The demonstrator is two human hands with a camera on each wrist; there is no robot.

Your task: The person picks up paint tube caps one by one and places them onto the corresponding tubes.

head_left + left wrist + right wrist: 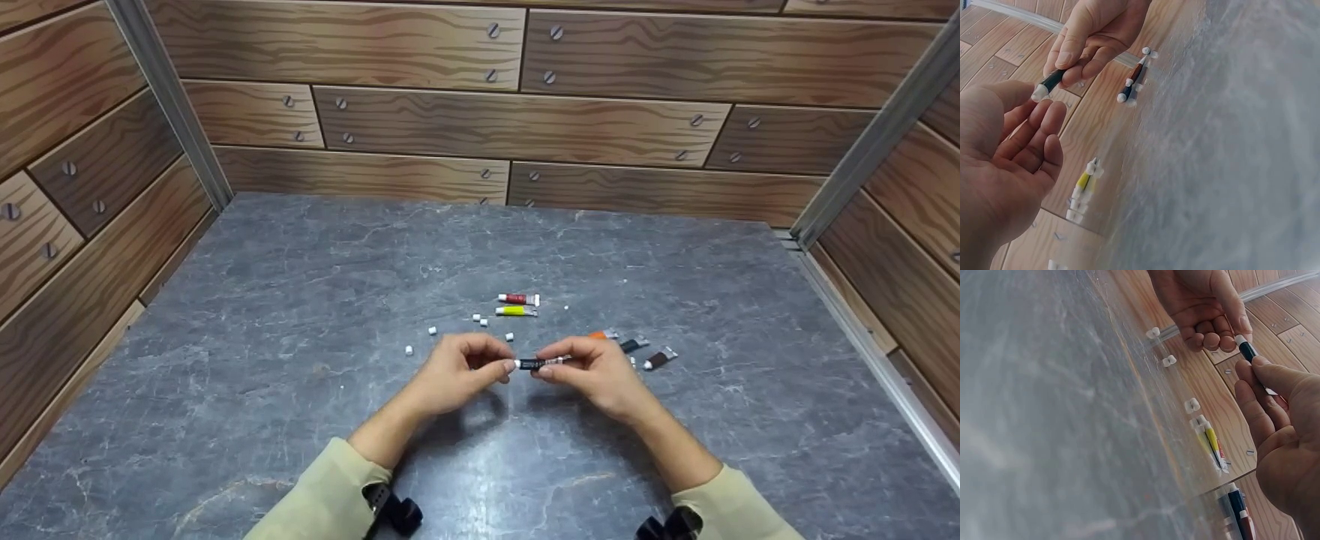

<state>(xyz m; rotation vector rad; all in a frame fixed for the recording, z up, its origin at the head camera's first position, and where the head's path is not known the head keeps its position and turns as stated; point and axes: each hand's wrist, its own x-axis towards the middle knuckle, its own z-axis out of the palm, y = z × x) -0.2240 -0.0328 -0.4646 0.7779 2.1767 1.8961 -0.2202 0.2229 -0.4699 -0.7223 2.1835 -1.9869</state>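
A small dark paint tube (531, 364) with a white cap is held level between the two hands, above the grey table. My right hand (604, 375) pinches its crimped end between thumb and fingers. At the other end, my left hand (461, 375) pinches the white cap (1040, 93) with thumb and forefinger, its other fingers loosely curled. In the right wrist view the dark tube (1247, 351) slants between both sets of fingertips. Just beyond the hands lie a red paint tube (517, 299) and a yellow paint tube (515, 310), side by side.
Several loose white caps (432, 330) are scattered beyond the left hand. By the right hand lie an orange tube (598, 335), partly hidden, a dark tube (634, 345) and a brown tube (660, 359). Wood-patterned walls (420, 120) enclose the marbled table (300, 300).
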